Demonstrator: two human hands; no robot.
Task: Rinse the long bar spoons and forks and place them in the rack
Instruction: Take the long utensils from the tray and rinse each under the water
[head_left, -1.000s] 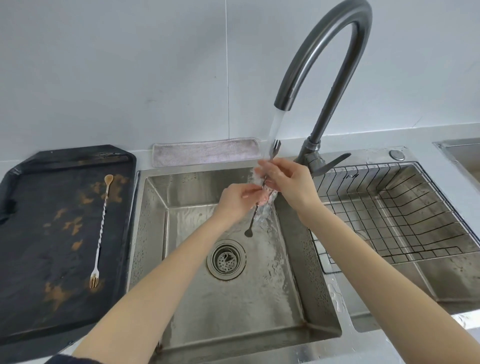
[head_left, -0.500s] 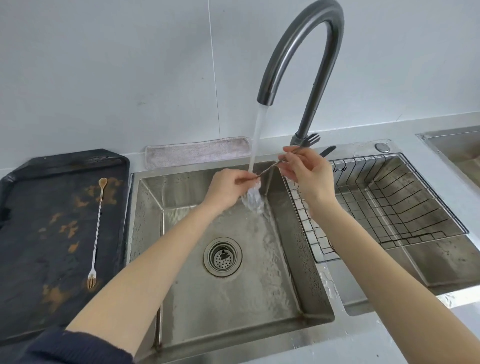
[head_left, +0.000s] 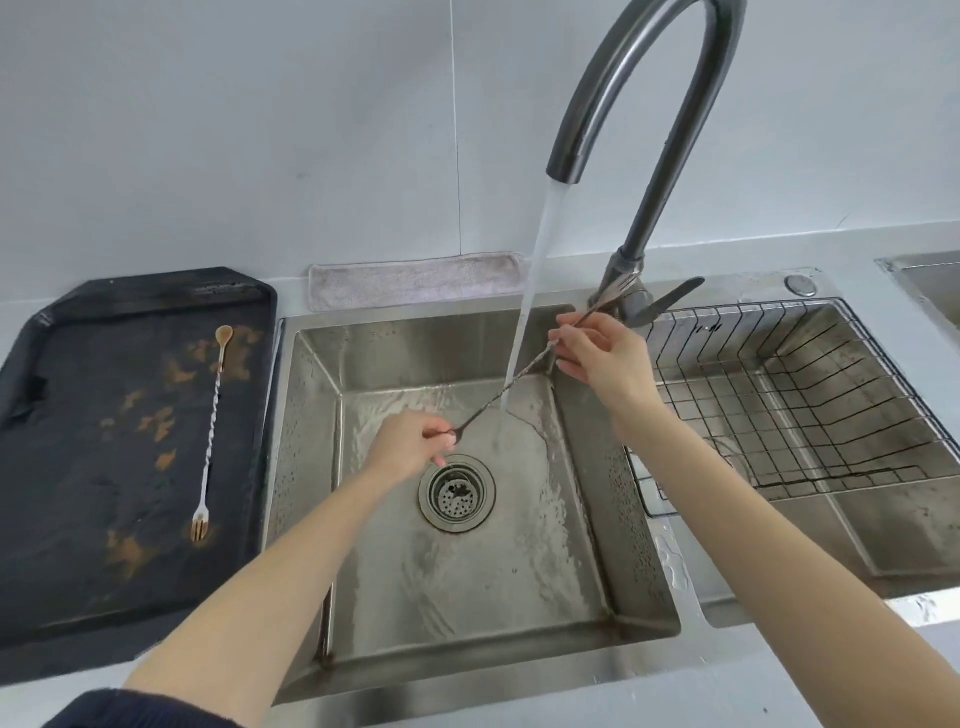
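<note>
Sink (head_left: 322, 467): both hands stretch bar spoon (head_left: 511, 392) midbasin

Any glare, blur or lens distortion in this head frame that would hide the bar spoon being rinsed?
Head view: even soft light, mild sheen on the sink; wide-angle bending at the edges; the bar spoon stays sharp between left hand and right hand, slightly veiled where the water stream crosses it.

We see a pale grey countertop (head_left: 779, 691) holding a sunken stainless-steel sink (head_left: 644, 561). A stained black rectangular tray (head_left: 67, 519) lies left; a folded grey cloth (head_left: 415, 280) lies behind.
</note>
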